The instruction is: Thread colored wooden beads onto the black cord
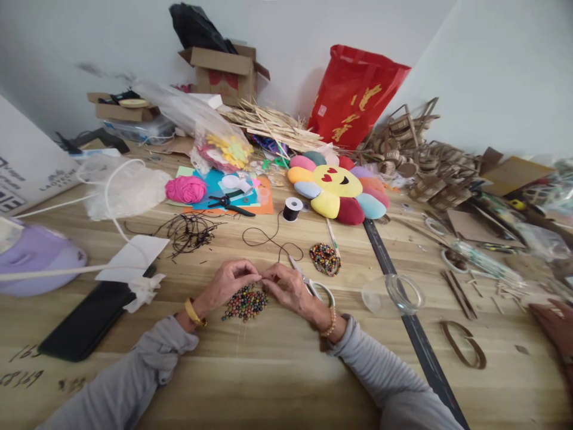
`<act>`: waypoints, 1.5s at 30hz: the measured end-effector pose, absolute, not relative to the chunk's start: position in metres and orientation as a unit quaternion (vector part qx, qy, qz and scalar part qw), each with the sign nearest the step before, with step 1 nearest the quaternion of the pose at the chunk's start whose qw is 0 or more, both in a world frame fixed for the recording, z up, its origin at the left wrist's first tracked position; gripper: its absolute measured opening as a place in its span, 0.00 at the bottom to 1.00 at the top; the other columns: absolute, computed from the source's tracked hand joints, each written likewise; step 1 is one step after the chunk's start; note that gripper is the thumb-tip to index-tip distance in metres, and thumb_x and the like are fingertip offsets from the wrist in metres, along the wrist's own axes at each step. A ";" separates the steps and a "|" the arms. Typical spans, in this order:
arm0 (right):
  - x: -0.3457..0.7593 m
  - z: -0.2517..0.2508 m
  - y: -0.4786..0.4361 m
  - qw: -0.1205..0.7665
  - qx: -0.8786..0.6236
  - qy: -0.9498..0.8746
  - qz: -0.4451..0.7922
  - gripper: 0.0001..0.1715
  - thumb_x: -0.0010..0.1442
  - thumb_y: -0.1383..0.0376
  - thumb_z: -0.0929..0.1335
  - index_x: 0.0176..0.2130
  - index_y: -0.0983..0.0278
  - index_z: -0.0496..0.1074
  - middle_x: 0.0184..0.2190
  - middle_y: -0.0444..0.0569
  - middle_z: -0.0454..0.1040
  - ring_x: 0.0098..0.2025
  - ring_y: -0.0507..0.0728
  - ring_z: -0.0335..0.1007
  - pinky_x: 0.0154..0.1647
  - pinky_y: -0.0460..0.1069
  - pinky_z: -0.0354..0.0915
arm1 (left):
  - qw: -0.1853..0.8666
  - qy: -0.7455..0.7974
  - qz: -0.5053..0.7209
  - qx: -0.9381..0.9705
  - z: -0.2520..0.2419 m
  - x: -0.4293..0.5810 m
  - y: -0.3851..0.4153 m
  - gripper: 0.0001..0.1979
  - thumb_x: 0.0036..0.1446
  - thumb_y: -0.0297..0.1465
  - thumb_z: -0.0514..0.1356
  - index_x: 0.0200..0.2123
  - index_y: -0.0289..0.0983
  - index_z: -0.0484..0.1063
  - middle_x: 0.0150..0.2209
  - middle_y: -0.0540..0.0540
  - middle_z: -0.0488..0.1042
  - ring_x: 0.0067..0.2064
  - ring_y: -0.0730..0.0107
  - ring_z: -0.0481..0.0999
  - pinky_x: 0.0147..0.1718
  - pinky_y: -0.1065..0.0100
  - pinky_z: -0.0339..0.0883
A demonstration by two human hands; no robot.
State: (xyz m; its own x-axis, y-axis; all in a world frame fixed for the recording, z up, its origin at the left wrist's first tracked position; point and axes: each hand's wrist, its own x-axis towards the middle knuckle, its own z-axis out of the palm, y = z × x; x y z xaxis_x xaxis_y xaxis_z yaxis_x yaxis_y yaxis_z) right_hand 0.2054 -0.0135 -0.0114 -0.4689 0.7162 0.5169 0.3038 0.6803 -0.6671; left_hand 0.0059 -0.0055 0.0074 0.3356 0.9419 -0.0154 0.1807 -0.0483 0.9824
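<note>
My left hand (229, 282) and my right hand (289, 289) meet fingertip to fingertip in front of me, both pinched. What they hold between the fingertips is too small to make out. Just below them lies a loose pile of multicoloured beads (246, 304), partly covered by my fingers. White-handled scissors (323, 290) lie beside and partly under my right hand. Beyond them rests a coiled string of beads (325, 260). A spool of black cord (292, 210) stands further back, and loose black cord (273, 239) curls in front of it.
Left: a black phone (87, 319), tangled black cords (190, 232) and a purple object (40, 257). Behind: pink yarn (185, 189), black-handled pliers (233, 206) and a flower cushion (338, 182). Right: a clear round container (394, 295) and another person's hand (553, 322) at the edge.
</note>
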 end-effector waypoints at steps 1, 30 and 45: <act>0.205 -0.012 -0.013 0.410 -0.313 -0.819 0.251 0.08 0.68 0.61 0.64 0.39 0.61 0.69 0.30 0.45 0.73 0.30 0.53 0.70 0.32 0.47 0.68 | 0.522 0.450 0.363 0.627 0.007 0.006 -0.006 0.09 0.49 0.34 0.65 0.24 0.34 0.74 0.24 0.49 0.73 0.29 0.69 0.70 0.30 0.69 0.63; 0.206 -0.005 -0.014 0.404 -0.352 -0.813 0.227 0.06 0.67 0.66 0.62 0.36 0.59 0.65 0.29 0.43 0.68 0.31 0.54 0.66 0.29 0.49 0.65 | 0.219 0.385 0.242 0.863 0.001 -0.008 -0.007 0.07 0.61 0.25 0.61 0.31 0.35 0.78 0.33 0.45 0.75 0.40 0.64 0.71 0.43 0.63 0.64; 0.205 -0.002 -0.016 0.396 -0.368 -0.808 0.233 0.06 0.67 0.66 0.62 0.36 0.58 0.65 0.28 0.44 0.68 0.28 0.54 0.66 0.28 0.50 0.65 | 0.188 0.402 0.193 0.875 0.004 -0.004 -0.012 0.08 0.62 0.26 0.58 0.34 0.36 0.78 0.35 0.45 0.74 0.42 0.61 0.70 0.47 0.59 0.63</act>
State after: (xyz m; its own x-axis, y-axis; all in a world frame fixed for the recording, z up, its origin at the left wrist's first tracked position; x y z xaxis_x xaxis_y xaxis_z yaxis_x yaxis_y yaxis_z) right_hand 0.2046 -0.0157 -0.0017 -0.4156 0.7796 0.4685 0.4099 0.6203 -0.6687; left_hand -0.0044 -0.0115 0.0044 0.6025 0.7758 0.1873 0.6305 -0.6066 0.4842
